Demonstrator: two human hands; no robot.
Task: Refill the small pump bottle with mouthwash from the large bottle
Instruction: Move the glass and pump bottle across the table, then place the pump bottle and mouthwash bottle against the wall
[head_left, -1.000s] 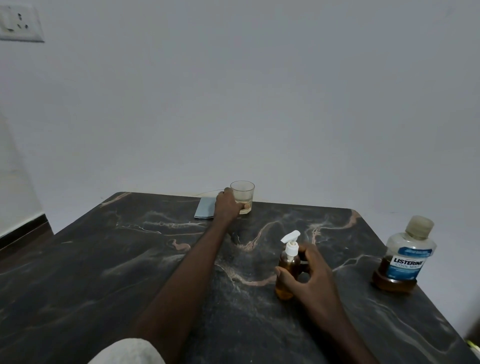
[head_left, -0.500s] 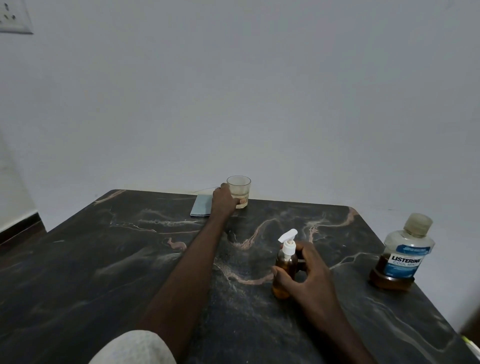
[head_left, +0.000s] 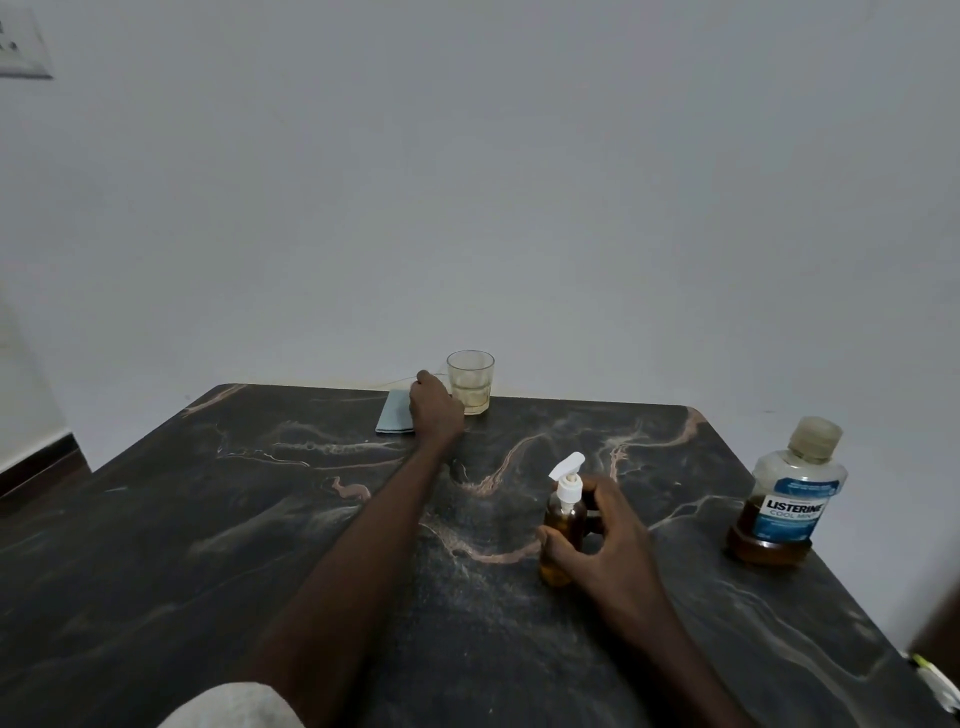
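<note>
1. The right hand (head_left: 608, 540) wraps the amber body of the small pump bottle (head_left: 563, 525), thumb in front and fingers behind, keeping it upright on the dark marble-patterned table (head_left: 208, 545). I judge this a steadying grip ahead of unscrewing the white pump head.
2. The left hand (head_left: 435, 410) reaches to about 12 o'clock, at the far table edge, curled against the near-left side of the glass tumbler (head_left: 470, 382). Whether it truly grips the glass or only touches it cannot be told from here.
3. The large Listerine bottle (head_left: 789, 499) stands capped at about 3 o'clock of the pump bottle, well apart and untouched by either hand, with a low band of amber liquid at its base. Pouring has not begun.
4. The tumbler holds a little pale liquid; its purpose is unclear.
5. A pale blue folded item (head_left: 395, 413) lies just left of the left hand, partly covered by it, so I cannot identify it.
6. The pump bottle's lower half is hidden by the right hand, so its fill level is uncertain.
</note>
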